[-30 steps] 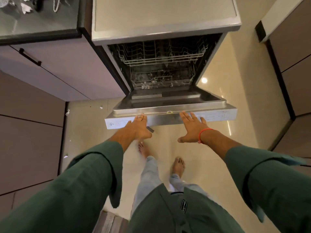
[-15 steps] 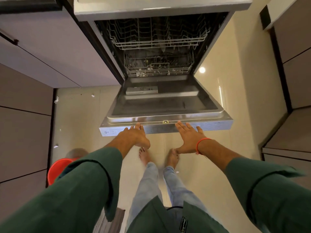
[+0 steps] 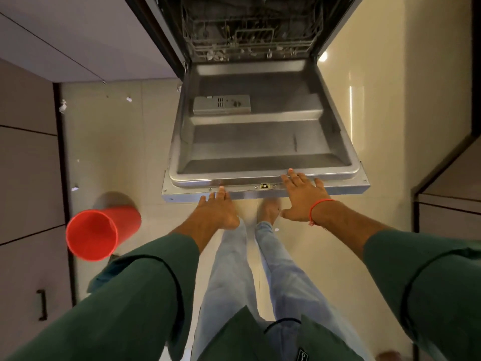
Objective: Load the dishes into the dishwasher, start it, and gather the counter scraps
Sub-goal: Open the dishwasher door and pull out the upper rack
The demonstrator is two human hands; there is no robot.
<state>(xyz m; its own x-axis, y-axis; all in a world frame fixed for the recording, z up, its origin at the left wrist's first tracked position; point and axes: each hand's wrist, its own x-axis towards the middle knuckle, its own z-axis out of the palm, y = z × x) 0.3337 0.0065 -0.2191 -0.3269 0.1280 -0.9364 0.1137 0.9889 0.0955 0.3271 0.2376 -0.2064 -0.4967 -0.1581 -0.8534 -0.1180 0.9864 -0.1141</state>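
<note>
From the head camera, the dishwasher door (image 3: 263, 142) lies folded down flat and wide open, its steel inner face turned up, with the grey detergent box (image 3: 221, 104) set in its far half. Behind it the lower rack (image 3: 250, 40) sits inside the machine, with small pale bits showing along its front edge; whether any dishes are in it cannot be told.

The left hand (image 3: 217, 209) reaches out with straight fingers, their tips touching the front edge of the door left of the latch (image 3: 264, 186); it grips nothing. The right hand (image 3: 303, 199), a red thread (image 3: 318, 208) round its wrist, lies flat with fingers spread over the same edge to the right of the latch, fingertips on the steel rim, and holds nothing either.

A red bin (image 3: 100, 231) stands on the pale floor (image 3: 114, 142) to the left of the door, near the cupboards (image 3: 28, 178). Small white scraps (image 3: 62, 105) lie scattered on the floor beside it. Bare feet in light jeans stand just below the door's edge.
</note>
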